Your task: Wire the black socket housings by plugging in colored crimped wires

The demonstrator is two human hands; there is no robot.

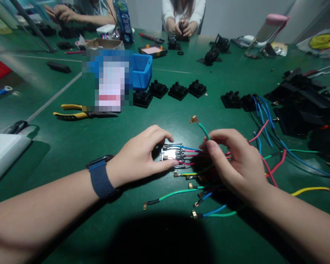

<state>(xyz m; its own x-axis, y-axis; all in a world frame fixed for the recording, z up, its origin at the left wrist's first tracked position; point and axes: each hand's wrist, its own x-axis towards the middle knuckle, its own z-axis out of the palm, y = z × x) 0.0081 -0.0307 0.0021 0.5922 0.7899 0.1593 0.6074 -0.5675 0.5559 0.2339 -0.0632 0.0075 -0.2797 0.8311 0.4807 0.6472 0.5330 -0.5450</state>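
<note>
While the left hand [139,156] pinches the small block [167,153] mid-table [79,146], the right hand [238,161] grips a green wire [203,129], its terminal free; blue and red wires already reach the block, but several nearer loose wires [173,193] apparently remain unattached.

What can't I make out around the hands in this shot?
Head view, all:
- Bright housing: near side, behind the left hand's thumb.
- Raised green wire: lower run, behind the right hand.
- Blue bin: left part, pixelated.
- White device: cut off by the left edge.
</note>
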